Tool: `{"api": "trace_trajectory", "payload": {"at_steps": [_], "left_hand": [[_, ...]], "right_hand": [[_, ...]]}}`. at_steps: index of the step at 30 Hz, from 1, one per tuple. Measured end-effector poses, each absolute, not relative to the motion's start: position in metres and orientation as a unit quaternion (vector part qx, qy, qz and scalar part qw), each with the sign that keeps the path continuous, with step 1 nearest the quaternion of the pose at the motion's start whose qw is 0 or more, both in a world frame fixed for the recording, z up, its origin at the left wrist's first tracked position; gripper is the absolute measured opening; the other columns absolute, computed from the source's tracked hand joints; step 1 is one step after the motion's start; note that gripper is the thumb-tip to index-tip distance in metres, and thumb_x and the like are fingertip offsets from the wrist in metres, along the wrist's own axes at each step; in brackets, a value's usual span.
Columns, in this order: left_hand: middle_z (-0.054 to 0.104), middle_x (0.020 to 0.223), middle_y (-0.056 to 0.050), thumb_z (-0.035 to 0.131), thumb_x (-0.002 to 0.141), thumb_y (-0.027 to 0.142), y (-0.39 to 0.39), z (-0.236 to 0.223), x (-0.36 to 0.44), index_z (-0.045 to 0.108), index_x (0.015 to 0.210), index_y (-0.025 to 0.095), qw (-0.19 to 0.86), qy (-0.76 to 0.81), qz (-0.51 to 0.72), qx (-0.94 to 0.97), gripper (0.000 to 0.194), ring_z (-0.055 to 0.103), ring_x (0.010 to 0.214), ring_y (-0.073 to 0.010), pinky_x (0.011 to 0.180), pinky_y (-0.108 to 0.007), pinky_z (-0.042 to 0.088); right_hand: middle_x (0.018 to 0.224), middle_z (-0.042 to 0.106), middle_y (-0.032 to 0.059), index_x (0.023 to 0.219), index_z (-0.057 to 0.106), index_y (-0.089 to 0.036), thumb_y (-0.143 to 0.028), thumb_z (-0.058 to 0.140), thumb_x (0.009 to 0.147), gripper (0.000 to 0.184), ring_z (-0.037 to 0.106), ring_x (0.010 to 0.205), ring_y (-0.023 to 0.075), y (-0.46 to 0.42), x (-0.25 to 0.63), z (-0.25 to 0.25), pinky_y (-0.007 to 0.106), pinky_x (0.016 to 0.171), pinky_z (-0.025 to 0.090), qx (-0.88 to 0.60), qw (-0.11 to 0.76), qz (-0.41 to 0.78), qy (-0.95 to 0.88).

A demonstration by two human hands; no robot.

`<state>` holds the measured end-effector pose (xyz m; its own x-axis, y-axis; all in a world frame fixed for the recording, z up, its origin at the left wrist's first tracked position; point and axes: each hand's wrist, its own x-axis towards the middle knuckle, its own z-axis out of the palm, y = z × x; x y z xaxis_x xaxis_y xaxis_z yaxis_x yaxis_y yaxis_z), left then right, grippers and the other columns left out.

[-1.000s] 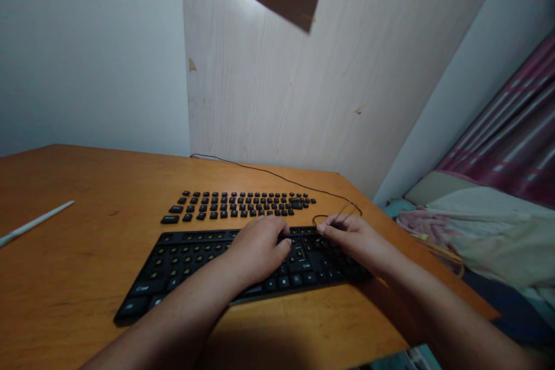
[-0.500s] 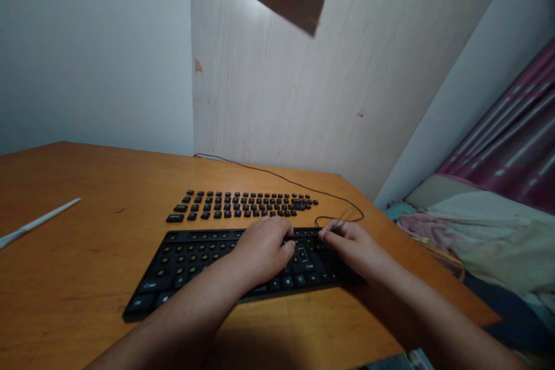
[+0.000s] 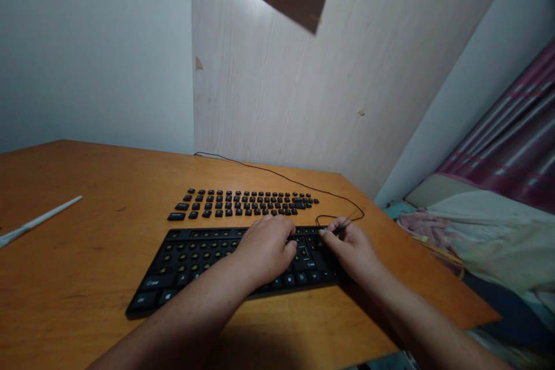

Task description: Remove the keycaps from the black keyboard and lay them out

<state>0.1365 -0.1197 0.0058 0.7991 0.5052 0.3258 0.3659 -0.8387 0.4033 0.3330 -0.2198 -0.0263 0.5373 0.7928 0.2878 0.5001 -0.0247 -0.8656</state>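
Note:
A black keyboard (image 3: pixel 191 257) lies on the orange wooden table (image 3: pixel 87 266), and many of its key sockets show bare. Several loose black keycaps (image 3: pixel 243 202) are laid out in rows just behind it. My left hand (image 3: pixel 264 251) rests on the keyboard's middle right with its fingers curled down onto the keys. My right hand (image 3: pixel 353 248) is at the keyboard's far right corner, fingertips pinched together over the top row. A thin dark wire-like piece pokes out of that pinch; I cannot make out what it is.
The keyboard's black cable (image 3: pixel 277 174) runs along the table's back edge and loops beside my right hand. A white stick (image 3: pixel 39 221) lies at the table's left. Wooden panel and wall stand behind. Bedding (image 3: pixel 477 231) lies beyond the table's right edge.
My right hand has drawn slightly inward along the keyboard's right end, still pinched. My left hand stays on the keys. The view has shifted a little.

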Motion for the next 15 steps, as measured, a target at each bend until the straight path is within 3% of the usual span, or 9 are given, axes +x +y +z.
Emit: {"api": "trace_trajectory", "payload": {"at_steps": [5, 15], "left_hand": [[0.063, 0.096, -0.009, 0.056, 0.085, 0.033, -0.122, 0.002, 0.136, 0.065, 0.096, 0.019, 0.141, 0.223, 0.223, 0.938, 0.021, 0.056, 0.093, -0.0247, 0.083, -0.039, 0.045], [0.061, 0.099, -0.008, 0.061, 0.082, 0.046, -0.120, 0.000, 0.136, 0.066, 0.099, 0.020, 0.119, 0.208, 0.208, 0.948, 0.032, 0.053, 0.098, -0.0264, 0.087, -0.041, 0.044]], "right_hand": [[0.063, 0.050, -0.0052, 0.081, 0.051, -0.022, -0.034, 0.062, 0.079, 0.016, 0.046, 0.054, 0.0130, -0.218, 0.338, -0.032, 0.024, 0.051, 0.038, -0.717, 0.516, 0.096, -0.460], [0.061, 0.046, -0.0060, 0.077, 0.048, -0.022, -0.032, 0.062, 0.076, 0.017, 0.042, 0.054, 0.0133, -0.222, 0.327, -0.025, 0.024, 0.049, 0.034, -0.699, 0.557, 0.137, -0.427]]}}
